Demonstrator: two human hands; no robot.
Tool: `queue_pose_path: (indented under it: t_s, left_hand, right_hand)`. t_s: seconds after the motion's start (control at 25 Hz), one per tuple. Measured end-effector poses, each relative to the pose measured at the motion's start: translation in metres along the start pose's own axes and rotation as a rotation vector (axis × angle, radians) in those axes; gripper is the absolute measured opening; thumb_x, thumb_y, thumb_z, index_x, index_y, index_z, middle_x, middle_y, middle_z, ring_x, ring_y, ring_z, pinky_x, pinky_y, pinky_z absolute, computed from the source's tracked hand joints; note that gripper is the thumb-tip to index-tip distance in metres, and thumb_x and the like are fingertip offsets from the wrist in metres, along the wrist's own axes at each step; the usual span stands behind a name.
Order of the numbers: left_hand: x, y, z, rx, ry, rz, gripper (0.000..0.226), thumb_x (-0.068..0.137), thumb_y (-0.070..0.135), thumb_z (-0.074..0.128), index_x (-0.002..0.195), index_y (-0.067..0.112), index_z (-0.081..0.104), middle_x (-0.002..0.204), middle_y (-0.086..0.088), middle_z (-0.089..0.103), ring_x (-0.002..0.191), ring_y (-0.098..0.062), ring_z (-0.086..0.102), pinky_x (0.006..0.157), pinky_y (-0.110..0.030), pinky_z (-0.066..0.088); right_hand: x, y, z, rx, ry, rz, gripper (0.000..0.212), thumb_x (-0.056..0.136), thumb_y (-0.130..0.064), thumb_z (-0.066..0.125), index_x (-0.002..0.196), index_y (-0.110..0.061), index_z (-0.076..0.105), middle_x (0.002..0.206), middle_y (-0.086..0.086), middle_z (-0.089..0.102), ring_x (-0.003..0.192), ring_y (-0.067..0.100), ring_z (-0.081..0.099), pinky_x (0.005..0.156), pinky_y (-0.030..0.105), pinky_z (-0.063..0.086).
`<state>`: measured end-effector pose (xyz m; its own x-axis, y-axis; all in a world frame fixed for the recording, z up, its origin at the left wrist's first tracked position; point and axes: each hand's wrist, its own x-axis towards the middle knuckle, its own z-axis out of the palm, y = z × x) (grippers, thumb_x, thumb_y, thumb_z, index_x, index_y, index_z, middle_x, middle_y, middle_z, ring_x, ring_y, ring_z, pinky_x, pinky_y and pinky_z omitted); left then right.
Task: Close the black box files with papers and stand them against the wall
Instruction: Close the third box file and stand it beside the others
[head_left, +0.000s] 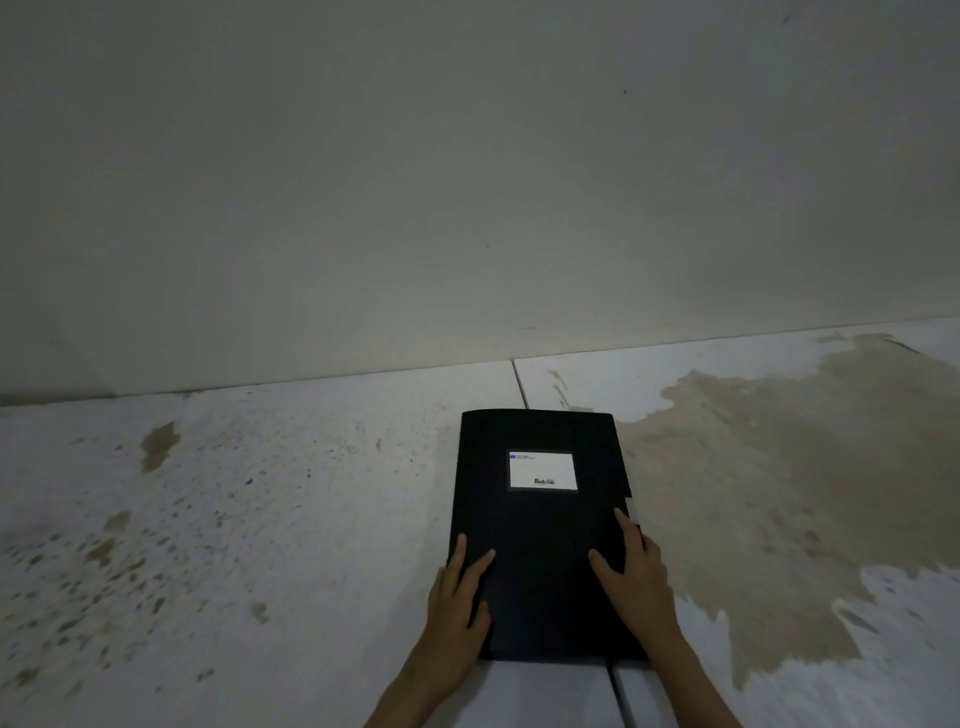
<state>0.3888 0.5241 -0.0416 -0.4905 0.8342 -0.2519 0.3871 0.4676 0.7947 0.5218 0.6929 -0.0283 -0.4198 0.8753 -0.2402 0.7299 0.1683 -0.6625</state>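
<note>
A black box file (540, 530) lies flat on the floor (260, 519), with its lid closed and its long side pointing toward the wall (467, 182). Its far edge is near the line where the floor meets the wall, but it does not touch the wall. On the lid there is a white label (543, 470) with small dark print that is too small to read. At the right edge of the file a small white piece shows, maybe paper, but I cannot tell for sure. The left hand (460, 592) rests on the near left part of the lid, with the fingers spread and flat, and part of the palm is over the left edge. The right hand (631, 571) rests on the near right part of the lid, also flat with the fingers apart; neither hand is closed around anything. The floor is made of pale tiles with dark specks on the left, and a large brownish stain (769, 493) spreads on the right, just beside the file.
</note>
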Motion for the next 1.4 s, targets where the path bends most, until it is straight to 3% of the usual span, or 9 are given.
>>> queue_pose_path:
  t_s: [0.08, 0.16, 0.28, 0.48, 0.68, 1.0, 1.16, 1.32, 1.4]
  left_hand:
    - [-0.007, -0.004, -0.008, -0.128, 0.060, -0.080, 0.062, 0.095, 0.014, 0.044, 0.146, 0.030, 0.011, 0.160, 0.002, -0.009, 0.146, -0.015, 0.006, 0.122, -0.033, 0.011]
    - [-0.015, -0.008, -0.023, -0.231, 0.106, -0.202, 0.070, 0.092, 0.020, 0.053, 0.147, 0.021, 0.011, 0.159, -0.005, 0.009, 0.144, -0.021, 0.018, 0.120, -0.037, 0.019]
    - [-0.032, -0.022, -0.054, -0.247, 0.161, -0.369, 0.076, 0.086, 0.032, 0.060, 0.146, 0.021, 0.016, 0.150, -0.008, 0.030, 0.136, -0.029, 0.031, 0.115, -0.040, 0.028]
    - [-0.088, -0.064, -0.117, -0.343, 0.375, -0.582, 0.068, 0.084, 0.032, 0.064, 0.140, 0.020, 0.028, 0.138, -0.015, 0.044, 0.124, -0.033, 0.046, 0.109, -0.044, 0.035]
    - [-0.139, -0.111, -0.179, -0.485, 0.625, -0.703, 0.061, 0.085, 0.036, 0.062, 0.137, 0.018, 0.037, 0.134, -0.016, 0.049, 0.122, -0.037, 0.046, 0.109, -0.049, 0.035]
    - [-0.212, -0.165, -0.271, -0.724, 0.916, -0.644, 0.054, 0.079, 0.051, 0.063, 0.127, 0.032, 0.046, 0.131, -0.018, 0.048, 0.127, -0.034, 0.035, 0.102, -0.038, 0.037]
    - [-0.225, -0.173, -0.311, -0.882, 0.970, -0.512, 0.063, 0.076, 0.056, 0.063, 0.130, 0.031, 0.042, 0.129, -0.009, 0.051, 0.119, -0.033, 0.048, 0.103, -0.049, 0.043]
    - [-0.211, -0.151, -0.344, -0.937, 0.996, -0.314, 0.059, 0.066, 0.059, 0.059, 0.116, 0.028, 0.052, 0.112, 0.003, 0.060, 0.100, -0.020, 0.058, 0.075, -0.033, 0.051]
    - [-0.199, -0.137, -0.359, -0.932, 1.031, -0.218, 0.046, 0.063, 0.061, 0.056, 0.100, 0.035, 0.056, 0.106, 0.005, 0.062, 0.098, -0.017, 0.059, 0.068, -0.028, 0.049]
  right_hand:
    - [-0.015, -0.003, 0.007, 0.067, 0.032, 0.032, 0.068, 0.087, -0.026, 0.061, 0.145, -0.023, 0.024, 0.145, 0.019, 0.033, 0.127, 0.034, 0.041, 0.104, 0.048, 0.037]
    - [-0.031, -0.008, 0.017, 0.158, 0.040, 0.041, 0.067, 0.085, -0.019, 0.064, 0.142, -0.020, 0.029, 0.144, 0.017, 0.038, 0.127, 0.032, 0.041, 0.106, 0.048, 0.036]
    - [-0.053, -0.027, 0.040, 0.282, -0.002, 0.003, 0.066, 0.082, -0.007, 0.064, 0.140, -0.017, 0.032, 0.137, 0.015, 0.044, 0.123, 0.029, 0.043, 0.107, 0.046, 0.036]
    - [-0.098, -0.080, 0.105, 0.319, -0.136, -0.043, 0.069, 0.080, -0.007, 0.066, 0.139, -0.019, 0.033, 0.131, 0.015, 0.047, 0.118, 0.028, 0.046, 0.106, 0.045, 0.037]
    - [-0.134, -0.136, 0.159, 0.422, -0.210, -0.139, 0.061, 0.082, -0.002, 0.062, 0.135, -0.018, 0.037, 0.119, 0.002, 0.046, 0.110, 0.016, 0.044, 0.102, 0.036, 0.037]
    - [-0.182, -0.238, 0.227, 0.548, -0.282, -0.393, 0.052, 0.084, 0.005, 0.058, 0.129, -0.016, 0.045, 0.123, -0.002, 0.051, 0.106, 0.013, 0.049, 0.092, 0.027, 0.041]
    - [-0.192, -0.285, 0.235, 0.624, -0.263, -0.538, 0.050, 0.084, 0.004, 0.058, 0.125, -0.023, 0.047, 0.123, -0.010, 0.052, 0.108, 0.008, 0.050, 0.091, 0.023, 0.042]
    - [-0.174, -0.325, 0.220, 0.688, -0.247, -0.579, 0.045, 0.089, -0.012, 0.057, 0.125, -0.035, 0.042, 0.114, -0.030, 0.048, 0.101, -0.003, 0.052, 0.079, 0.015, 0.044]
    - [-0.156, -0.349, 0.212, 0.701, -0.302, -0.533, 0.033, 0.092, -0.030, 0.050, 0.124, -0.034, 0.043, 0.110, -0.021, 0.053, 0.099, 0.004, 0.056, 0.079, 0.022, 0.047]
